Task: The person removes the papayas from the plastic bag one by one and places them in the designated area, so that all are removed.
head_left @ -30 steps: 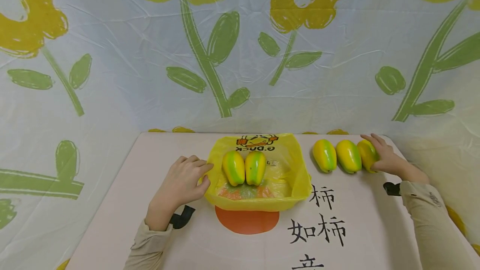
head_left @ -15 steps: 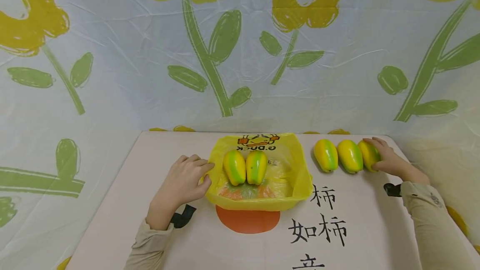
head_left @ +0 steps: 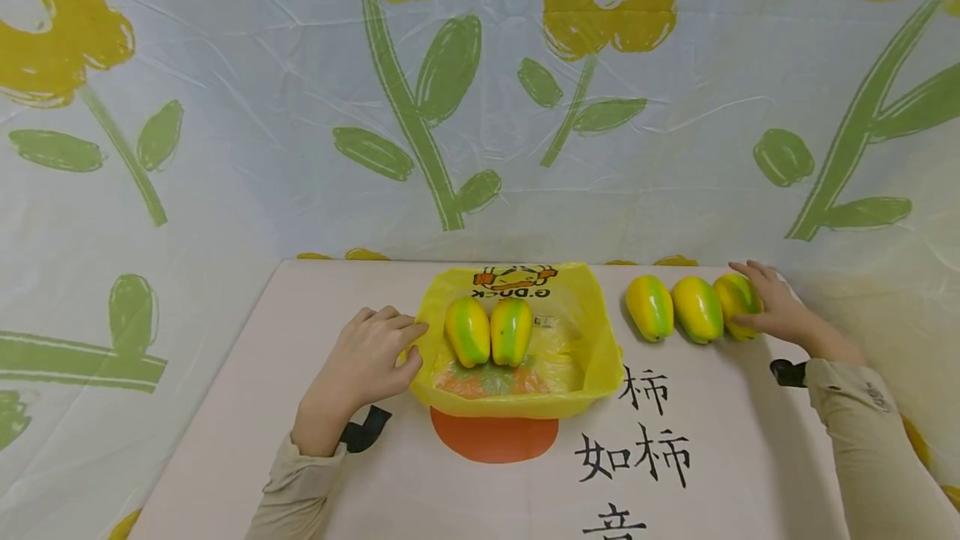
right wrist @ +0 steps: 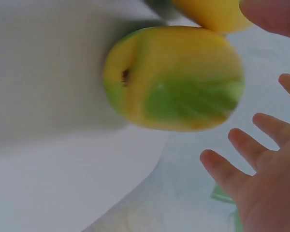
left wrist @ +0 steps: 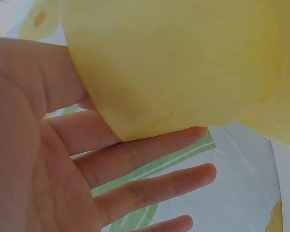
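Note:
Two yellow-green papayas lie side by side in a yellow plastic bag with a duck print. My left hand is at the bag's left edge. In the left wrist view the fingers are extended, and the bag's side covers the thumb and part of the upper fingers. To the right of the bag, three more papayas form a row. My right hand is spread beside the rightmost papaya, its thumb overlapping the fruit in the head view. In the right wrist view the fingers stand apart from that papaya.
The other papayas in the row, the left one and the middle one, lie close together. Black characters and an orange-red shape are printed on the pale table covering. A flower-patterned cloth hangs behind.
My right hand's fingers have spread wider and lifted off the rightmost papaya, showing more of it. My left hand stays at the bag's edge, and the papayas have not visibly moved.

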